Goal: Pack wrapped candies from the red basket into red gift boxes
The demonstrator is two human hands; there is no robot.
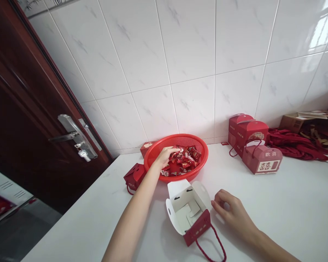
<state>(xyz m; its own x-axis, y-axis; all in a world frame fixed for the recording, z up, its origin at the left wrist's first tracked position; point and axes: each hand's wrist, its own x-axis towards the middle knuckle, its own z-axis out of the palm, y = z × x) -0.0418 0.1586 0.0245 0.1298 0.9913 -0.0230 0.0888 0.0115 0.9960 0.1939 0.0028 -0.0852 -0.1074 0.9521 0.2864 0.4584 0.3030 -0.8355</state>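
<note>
A red plastic colander point(203, 157) holds small red-wrapped candies point(187, 160). My left hand point(165, 157) reaches over its left rim, with the forefinger stretched out at the candies and the other fingertips partly hidden. In front of the colander stands an open candy box point(198, 230), red outside and white inside, with its flaps spread and no candy visible in it. Its red cord handle point(220, 242) lies towards me on the table. To the right of the box is my right hand point(231, 207), its fingers curled and its thumb and forefinger tips at the edge of the box's right flap.
Closed red boxes point(264, 160) stand at the right by the tiled wall. Another red box point(132, 177) with a cord sits left of the colander, and a further one point(147, 146) behind it. Red cords point(292, 145) and a cardboard box point(289, 123) lie far right. A dark door point(24, 109) is at left.
</note>
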